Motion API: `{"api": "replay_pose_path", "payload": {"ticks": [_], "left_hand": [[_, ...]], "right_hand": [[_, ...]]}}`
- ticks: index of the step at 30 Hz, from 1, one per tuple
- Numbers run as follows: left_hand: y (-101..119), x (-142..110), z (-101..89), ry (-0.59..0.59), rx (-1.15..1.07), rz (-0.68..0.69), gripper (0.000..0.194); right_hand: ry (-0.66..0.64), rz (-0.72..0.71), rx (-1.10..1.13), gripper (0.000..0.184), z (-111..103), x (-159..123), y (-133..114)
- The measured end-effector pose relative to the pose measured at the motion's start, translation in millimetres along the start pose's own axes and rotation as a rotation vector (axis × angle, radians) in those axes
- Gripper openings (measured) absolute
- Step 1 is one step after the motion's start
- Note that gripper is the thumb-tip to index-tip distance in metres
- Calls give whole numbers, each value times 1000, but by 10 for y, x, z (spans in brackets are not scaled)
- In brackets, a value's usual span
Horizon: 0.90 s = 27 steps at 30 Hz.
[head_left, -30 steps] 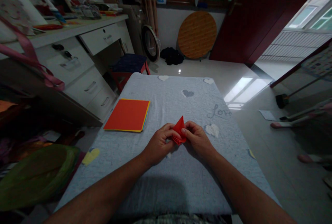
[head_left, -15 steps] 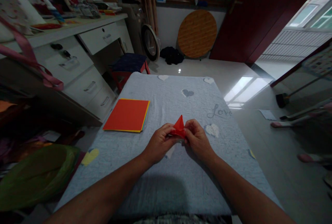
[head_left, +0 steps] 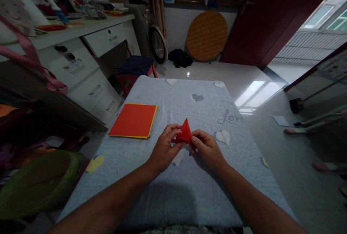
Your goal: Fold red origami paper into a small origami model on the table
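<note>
A small piece of folded red origami paper [head_left: 185, 131] is held up over the table, with a pointed tip standing upward. My left hand [head_left: 166, 146] pinches its left side between thumb and fingers. On its lower right edge, the thumb and fingers of my right hand [head_left: 206, 148] are closed. Parts of the paper's lower folds are hidden by my fingers. To the left of my left hand lies a neat stack of square coloured paper [head_left: 133, 120], orange-red on top with yellow and bluish edges beneath.
A pale blue cloth with hearts [head_left: 173, 100] covers the table. A stool [head_left: 135, 66] stands beyond its far left corner, beside a white desk [head_left: 81, 71]. At the lower left is a green-lined bin [head_left: 40, 183]. A round wooden tabletop [head_left: 207, 35] leans on the far wall.
The folded paper has shifted slightly left and turned, showing more of its face. My left fingers have lifted and spread a little; my right thumb now sits on the paper's right edge.
</note>
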<state>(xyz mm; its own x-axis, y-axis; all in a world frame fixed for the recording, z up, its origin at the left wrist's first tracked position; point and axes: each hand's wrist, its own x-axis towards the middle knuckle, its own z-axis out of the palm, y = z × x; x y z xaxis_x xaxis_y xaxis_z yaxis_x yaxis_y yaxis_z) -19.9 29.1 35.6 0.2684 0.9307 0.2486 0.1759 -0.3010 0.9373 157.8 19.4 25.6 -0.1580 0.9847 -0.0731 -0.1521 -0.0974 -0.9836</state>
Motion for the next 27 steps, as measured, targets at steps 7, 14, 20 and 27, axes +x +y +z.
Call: {"api": "replay_pose_path", "payload": {"ticks": [7, 14, 20, 27], "left_hand": [[-54, -18, -19, 29, 51, 50, 9], [-11, -13, -24, -19, 103, 99, 11], [-35, -23, -9, -44, 115, 108, 13], [-7, -32, -20, -65, 134, 126, 15]], "right_hand": [[23, -16, 47, 20, -50, 18, 50], [15, -19, 37, 19, -37, 15, 2], [32, 12, 105, 15, -19, 23, 81], [34, 34, 147, 16, -16, 22, 130]]}}
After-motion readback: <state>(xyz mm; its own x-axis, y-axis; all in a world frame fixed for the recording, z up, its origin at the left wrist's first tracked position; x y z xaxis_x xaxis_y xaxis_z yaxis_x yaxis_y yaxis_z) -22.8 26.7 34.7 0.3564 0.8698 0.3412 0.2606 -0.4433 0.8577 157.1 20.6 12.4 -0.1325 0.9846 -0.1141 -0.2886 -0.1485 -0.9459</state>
